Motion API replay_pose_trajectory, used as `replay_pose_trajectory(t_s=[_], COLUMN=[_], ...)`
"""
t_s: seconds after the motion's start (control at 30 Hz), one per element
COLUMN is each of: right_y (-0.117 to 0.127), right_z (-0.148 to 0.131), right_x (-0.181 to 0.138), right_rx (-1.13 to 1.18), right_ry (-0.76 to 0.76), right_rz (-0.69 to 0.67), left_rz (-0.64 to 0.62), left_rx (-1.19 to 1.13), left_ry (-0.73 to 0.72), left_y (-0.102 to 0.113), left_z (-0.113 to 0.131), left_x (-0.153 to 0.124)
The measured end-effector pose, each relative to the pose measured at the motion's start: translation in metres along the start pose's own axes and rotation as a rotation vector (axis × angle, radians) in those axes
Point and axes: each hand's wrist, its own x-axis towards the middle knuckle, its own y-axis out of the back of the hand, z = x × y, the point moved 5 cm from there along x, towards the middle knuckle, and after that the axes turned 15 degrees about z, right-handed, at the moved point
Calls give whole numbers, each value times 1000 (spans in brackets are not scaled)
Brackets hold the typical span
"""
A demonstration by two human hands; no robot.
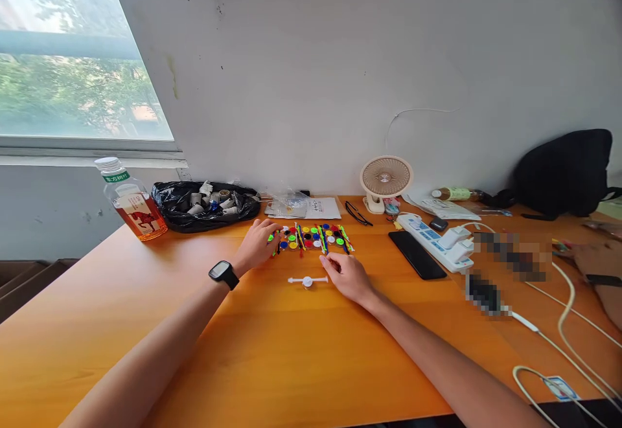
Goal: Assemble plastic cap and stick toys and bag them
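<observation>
Rows of small coloured plastic discs (310, 237) lie on the table, with bundles of thin coloured sticks (322, 238) between them. My left hand (256, 245), wearing a black watch, reaches over the left end of these rows with its fingers stretched out; whether the fingertips touch a piece I cannot tell. Just in front of the rows lies a white stick with a round white disc (308, 281) at its middle. The right tip of that stick ends beside my right hand (348, 276). This hand is closed, its thumb against curled fingers, and what lies inside is hidden.
A tea bottle (133, 204) and a black bag of grey pieces (207, 206) stand at the back left. Behind the rows are papers (323, 208) and a small fan (386, 179). To the right lie a phone (416, 255), a power strip (435, 243), cables and another person's hand (595, 253).
</observation>
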Motion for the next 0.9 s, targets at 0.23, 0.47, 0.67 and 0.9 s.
replay_pose_trajectory(t_s=[0.23, 0.47, 0.67, 0.9], right_y=[1, 3, 3, 5], right_z=[-1, -1, -1, -3], right_x=[-1, 0, 0, 1], right_rx=[-10, 4, -2, -20], right_ry=[8, 36, 42, 56], right_rz=[-23, -46, -81, -106], left_rz=[-73, -79, -103, -125], left_rx=[45, 51, 47, 55], left_ry=[-23, -18, -9, -1], left_y=[-22, -26, -27, -20], left_z=[1, -4, -3, -5], left_x=[29, 30, 30, 33])
